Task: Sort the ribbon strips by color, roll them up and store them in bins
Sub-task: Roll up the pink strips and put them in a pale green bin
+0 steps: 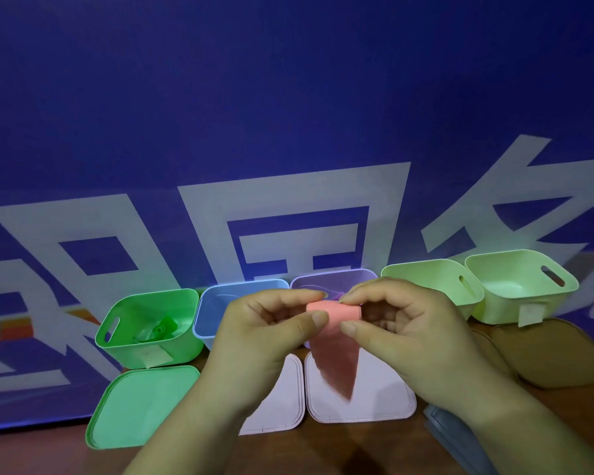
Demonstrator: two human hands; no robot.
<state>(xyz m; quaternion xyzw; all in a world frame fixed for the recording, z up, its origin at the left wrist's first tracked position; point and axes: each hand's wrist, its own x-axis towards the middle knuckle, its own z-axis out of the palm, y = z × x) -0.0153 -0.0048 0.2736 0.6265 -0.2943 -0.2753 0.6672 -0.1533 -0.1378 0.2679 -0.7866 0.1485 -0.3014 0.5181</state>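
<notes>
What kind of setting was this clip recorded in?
Likely a staged recording station, not a home: a wooden table in front of a big blue banner with white characters, a tidy row of pastel bins, and their lids laid out in front.

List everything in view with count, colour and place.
green bin: one, bright green, row's left end
green ribbon: count unclear, green, inside green bin
blue bin: one, light blue, beside green bin
purple bin: one, lilac, row's middle
pale bins: two, pale green, row's right end
green lid: one, green, before green bin
pale lids: two, pinkish white, front centre
tan lids: count unclear, tan, right
banner: one, blue, behind
pink ribbon strip: one, pink, partly rolled, held mid-air
hands: left hand and right hand, pinching pink ribbon strip
</notes>
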